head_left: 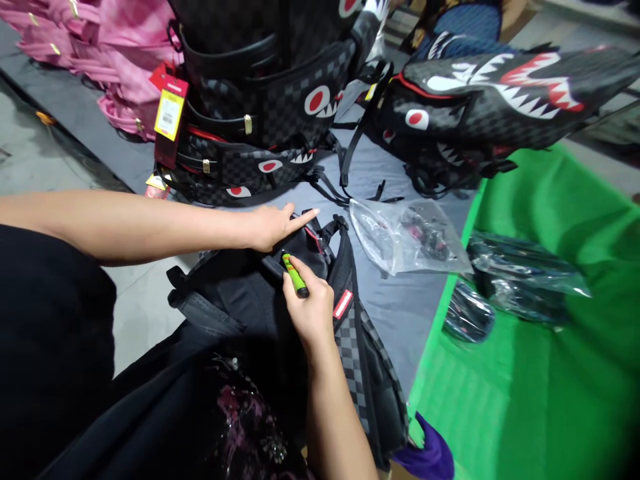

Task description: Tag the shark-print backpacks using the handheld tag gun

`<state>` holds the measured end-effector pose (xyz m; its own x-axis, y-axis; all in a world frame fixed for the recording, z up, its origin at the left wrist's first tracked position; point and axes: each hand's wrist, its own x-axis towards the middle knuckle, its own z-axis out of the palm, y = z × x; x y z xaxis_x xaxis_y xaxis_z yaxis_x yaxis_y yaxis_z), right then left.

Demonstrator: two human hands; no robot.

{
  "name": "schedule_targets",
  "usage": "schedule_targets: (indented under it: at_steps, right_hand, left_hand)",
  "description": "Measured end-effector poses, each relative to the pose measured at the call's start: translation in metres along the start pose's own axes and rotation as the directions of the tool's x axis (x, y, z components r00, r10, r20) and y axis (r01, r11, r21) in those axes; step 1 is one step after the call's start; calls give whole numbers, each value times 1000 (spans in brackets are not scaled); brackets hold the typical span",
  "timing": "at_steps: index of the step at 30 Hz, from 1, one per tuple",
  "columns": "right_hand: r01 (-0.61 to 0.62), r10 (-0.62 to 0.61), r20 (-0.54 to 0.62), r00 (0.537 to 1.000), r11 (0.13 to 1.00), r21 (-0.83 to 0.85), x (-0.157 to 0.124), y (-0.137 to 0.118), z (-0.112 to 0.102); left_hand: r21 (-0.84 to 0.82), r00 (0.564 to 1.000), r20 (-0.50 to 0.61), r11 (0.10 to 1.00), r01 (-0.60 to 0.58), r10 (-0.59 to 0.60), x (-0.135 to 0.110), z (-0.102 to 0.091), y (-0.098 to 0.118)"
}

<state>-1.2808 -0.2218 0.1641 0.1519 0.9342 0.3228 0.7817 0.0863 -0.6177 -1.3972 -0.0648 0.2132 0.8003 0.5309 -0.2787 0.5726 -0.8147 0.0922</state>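
A black checkered backpack (360,347) lies in front of me at the edge of a grey table (395,300). My left hand (275,227) rests flat on the top of the backpack, fingers stretched out and the index finger pointing right. My right hand (310,307) is closed around a green tool with a black tip (295,275), its tip against the backpack's upper part. A small red label (343,304) sits on the backpack's side, just right of my right hand.
A stack of black shark-mouth backpacks (260,113) with a yellow tag (169,115) stands behind. Another shark backpack (490,100) lies at the right. Clear plastic bags (407,237) lie nearby, dark bagged items (520,273) on green cloth (550,373). Pink bags (110,47) sit far left.
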Motion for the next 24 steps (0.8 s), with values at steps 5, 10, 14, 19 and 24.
schedule_targets:
  at_steps: [5,10,14,19,24]
  right_hand:
    - [-17,16,19,1000,997,76,0,1,-3]
    - [-39,33,48,998,992,116,0,-2,-9]
    - [-32,27,40,999,993,115,2,-5,-9]
    - [-47,45,50,998,999,25,11,-7,1]
    - [-45,46,41,998,999,-15,17,-9,9]
  left_hand:
    - [-96,991,-26,986,-136,134,0,8,-15]
    - [-252,975,13,944,-211,222,3,7,-32]
    - [-337,967,82,920,-201,241,6,2,-38]
    - [-325,976,59,929,-179,208,8,5,-38]
    - [-311,984,69,941,-133,162,10,8,-35]
